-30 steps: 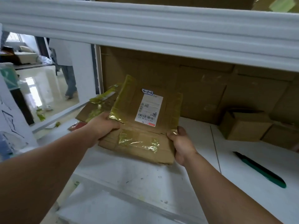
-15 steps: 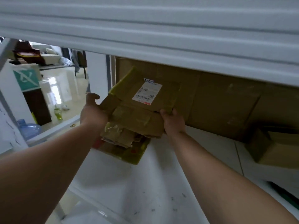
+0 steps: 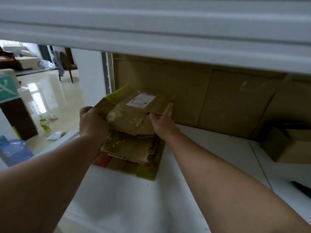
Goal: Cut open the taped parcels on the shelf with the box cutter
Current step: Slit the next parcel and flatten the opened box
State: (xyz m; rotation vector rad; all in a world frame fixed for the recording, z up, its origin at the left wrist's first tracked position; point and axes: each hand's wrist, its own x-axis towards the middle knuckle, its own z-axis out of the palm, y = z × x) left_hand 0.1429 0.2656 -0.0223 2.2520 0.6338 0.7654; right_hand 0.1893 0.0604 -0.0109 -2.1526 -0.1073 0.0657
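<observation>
A flattened brown cardboard parcel (image 3: 134, 115) with yellowish tape and a white label (image 3: 141, 101) lies on top of a pile of flattened cartons (image 3: 131, 148) at the back left of the white shelf (image 3: 134, 199). My left hand (image 3: 91, 121) grips the parcel's left edge with curled fingers. Against its right edge rests my right hand (image 3: 162, 123), fingers straight and thumb spread. Only the dark green tip of the box cutter (image 3: 303, 189) shows, lying on the shelf at the far right, away from both hands.
The white beam of the upper shelf (image 3: 151, 31) hangs low over the work area. Cardboard sheets (image 3: 218, 98) line the back. A small brown box (image 3: 289, 145) stands at the right. Beyond the left end lie the floor and a blue water bottle (image 3: 13, 150).
Both hands carried the labelled parcel away from me and to the left, and set it on the pile of flattened cartons. My right hand went from holding its corner to lying straight against its edge.
</observation>
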